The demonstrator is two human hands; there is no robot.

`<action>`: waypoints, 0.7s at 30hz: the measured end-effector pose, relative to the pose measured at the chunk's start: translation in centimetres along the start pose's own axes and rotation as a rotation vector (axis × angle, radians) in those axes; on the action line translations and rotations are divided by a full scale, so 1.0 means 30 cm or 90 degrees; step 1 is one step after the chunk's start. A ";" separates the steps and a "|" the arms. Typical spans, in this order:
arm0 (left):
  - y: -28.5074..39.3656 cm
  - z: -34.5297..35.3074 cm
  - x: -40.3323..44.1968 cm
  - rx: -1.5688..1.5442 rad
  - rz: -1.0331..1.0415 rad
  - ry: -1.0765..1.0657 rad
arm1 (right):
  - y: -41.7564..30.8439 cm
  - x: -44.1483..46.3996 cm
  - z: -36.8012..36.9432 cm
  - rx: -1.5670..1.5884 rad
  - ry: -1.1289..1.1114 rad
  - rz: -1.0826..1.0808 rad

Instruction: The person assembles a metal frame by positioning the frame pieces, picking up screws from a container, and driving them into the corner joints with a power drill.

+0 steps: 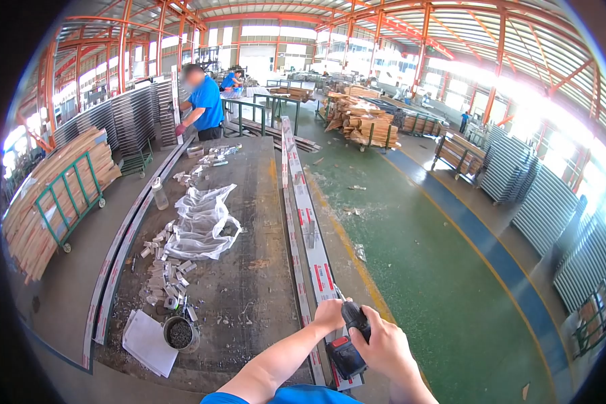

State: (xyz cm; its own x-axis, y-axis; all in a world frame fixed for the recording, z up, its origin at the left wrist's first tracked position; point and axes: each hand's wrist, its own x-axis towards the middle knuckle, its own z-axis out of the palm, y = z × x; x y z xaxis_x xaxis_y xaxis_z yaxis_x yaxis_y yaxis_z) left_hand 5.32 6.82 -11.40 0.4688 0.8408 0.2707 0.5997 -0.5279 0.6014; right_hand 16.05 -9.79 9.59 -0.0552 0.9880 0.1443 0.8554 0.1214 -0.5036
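Bucket (194,343) holds small dark pieces (179,332) while right hand (386,345) grips drill (355,319).

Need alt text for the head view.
Right hand grips a cordless drill over a long metal profile at the workbench edge; left hand is beside it. Plastic wrap and a cup of screws sit left.

no words, brands or numbers are showing clearly enough to read. red-and-white labels (322,277) are running along the wide metal strip (301,195) on the right, their print staying too small to make out. smaller red marks are repeating along the narrow strip (291,229) beside it and the long strips (118,252) on the left. a red patch (340,342) is sitting on the power drill (352,337), with no lettering showing legibly.
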 end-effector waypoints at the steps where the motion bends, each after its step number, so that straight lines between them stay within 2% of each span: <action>1: 0.003 -0.003 -0.001 0.000 0.000 0.000 | -0.001 0.000 -0.001 -0.001 -0.001 0.001; 10: -0.008 0.006 -0.001 0.013 -0.003 -0.003 | 0.002 0.000 0.004 0.012 0.007 -0.003; 12: -0.041 0.046 0.006 -0.041 -0.019 0.004 | -0.010 -0.002 -0.008 0.004 -0.008 0.018; 18: -0.056 0.062 0.015 0.023 0.055 0.021 | 0.000 -0.008 -0.012 0.005 -0.015 0.029; 21: -0.055 0.063 0.010 0.028 0.043 0.009 | 0.004 -0.008 -0.010 0.005 -0.018 0.023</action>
State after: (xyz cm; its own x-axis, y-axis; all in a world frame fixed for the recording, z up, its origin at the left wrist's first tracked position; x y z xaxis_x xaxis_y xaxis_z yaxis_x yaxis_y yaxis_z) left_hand 5.70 7.70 -13.73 0.4998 0.8046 0.3206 0.5947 -0.5879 0.5484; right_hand 16.33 -10.03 9.74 -0.0395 0.9940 0.1025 0.8532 0.0869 -0.5144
